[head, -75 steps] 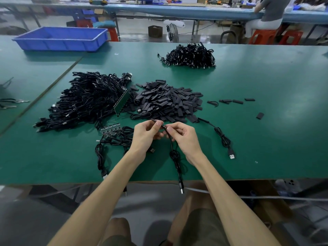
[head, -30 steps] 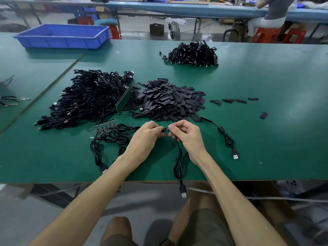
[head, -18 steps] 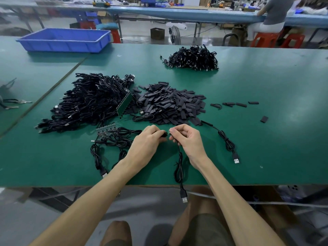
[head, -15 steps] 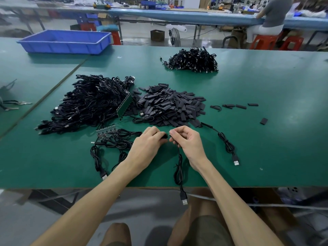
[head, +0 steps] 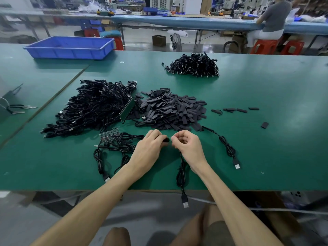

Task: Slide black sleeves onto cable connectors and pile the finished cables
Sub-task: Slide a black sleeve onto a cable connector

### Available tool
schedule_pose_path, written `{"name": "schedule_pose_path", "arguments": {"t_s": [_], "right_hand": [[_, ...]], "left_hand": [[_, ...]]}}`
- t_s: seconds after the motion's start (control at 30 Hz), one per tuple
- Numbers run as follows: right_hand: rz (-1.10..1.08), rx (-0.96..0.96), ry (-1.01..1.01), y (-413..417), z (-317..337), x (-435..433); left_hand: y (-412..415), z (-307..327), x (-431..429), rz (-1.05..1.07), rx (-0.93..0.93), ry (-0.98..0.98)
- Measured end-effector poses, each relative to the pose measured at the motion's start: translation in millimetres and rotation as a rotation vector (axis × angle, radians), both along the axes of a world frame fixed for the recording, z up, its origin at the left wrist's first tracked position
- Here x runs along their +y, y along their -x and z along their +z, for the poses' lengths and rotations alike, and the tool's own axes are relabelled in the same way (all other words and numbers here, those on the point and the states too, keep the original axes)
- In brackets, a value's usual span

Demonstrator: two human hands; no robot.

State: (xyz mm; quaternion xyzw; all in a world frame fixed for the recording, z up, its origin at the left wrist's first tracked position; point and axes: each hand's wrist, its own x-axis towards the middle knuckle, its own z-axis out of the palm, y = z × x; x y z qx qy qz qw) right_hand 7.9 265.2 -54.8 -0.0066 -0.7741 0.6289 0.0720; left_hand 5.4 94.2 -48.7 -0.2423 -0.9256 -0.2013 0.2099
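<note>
- Pinching a sleeve (head: 166, 139) in our left hand (head: 150, 148), we bring it to the end of a cable (head: 181, 167) pinched in our right hand (head: 189, 148), just above the worktop (head: 266, 148) near its front edge.
- Both sets of fingers are curled tight around these small parts.
- The sleeve looks light, soft and easily flattened, so we should hold it by its sides.
- The cable is limp, with its plug (head: 184, 203) dangling off the edge, so we should grip close behind the working end.

**Soft overhead light, bent edges**

Bright, diffuse light leaves faint shadows beside the cable heap (head: 99, 107) on the table (head: 266, 139). The table's far edge bows toward the upper corners; the background bench (head: 177, 21) there is blurred.
</note>
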Motion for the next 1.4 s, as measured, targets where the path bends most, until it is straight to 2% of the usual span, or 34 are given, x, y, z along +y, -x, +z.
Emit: {"name": "schedule_pose_path", "arguments": {"t_s": [0.2,0.5,1.4], "right_hand": [[-0.025,0.014,-0.084,2.3,-0.2,-2.6],[-0.028,0.008,-0.131,3.3,-0.8,-2.7],[-0.034,-0.009,-0.155,3.4,-0.6,-4.6]], "left_hand": [[-1.1,2.0,1.7,0.016,0.078,0.018],[1.9,-4.4,2.3,0.037,0.068,-0.002],[-4.0,1.7,0.0,0.002,0.098,-0.06]]}}
